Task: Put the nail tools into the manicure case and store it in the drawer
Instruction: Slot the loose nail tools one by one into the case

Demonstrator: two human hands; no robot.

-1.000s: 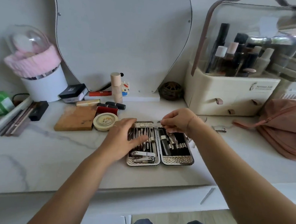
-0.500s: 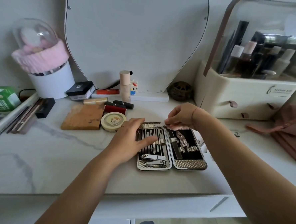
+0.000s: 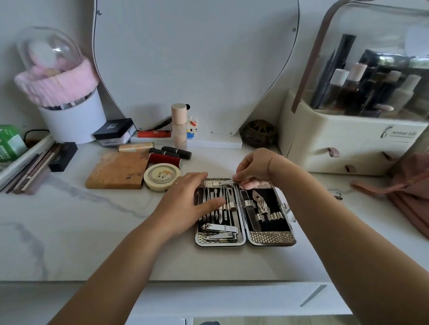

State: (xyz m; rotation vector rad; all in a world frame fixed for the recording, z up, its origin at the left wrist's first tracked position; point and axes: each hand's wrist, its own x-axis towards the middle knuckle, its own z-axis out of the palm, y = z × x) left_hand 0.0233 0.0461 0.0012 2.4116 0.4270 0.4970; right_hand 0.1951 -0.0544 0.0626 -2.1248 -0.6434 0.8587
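The fingers of the right hand are pinched together on a slim metal tool at the far edge of the manicure case, about over its hinge. The left hand lies on the case's left half. Its fingers are straight and flat across the row of strapped tools, hiding part of it. Nail clippers sit at the near end.

The case lies open flat on the worktop, near the front edge, with a nail file strapped in its right half. Just left of it are a round tin and a wooden block, with lipsticks behind them. A cosmetics organiser stands at the far right, with a pink bag beside it. The right forearm mostly hides a small metal item on the worktop. The drawer below is closed.
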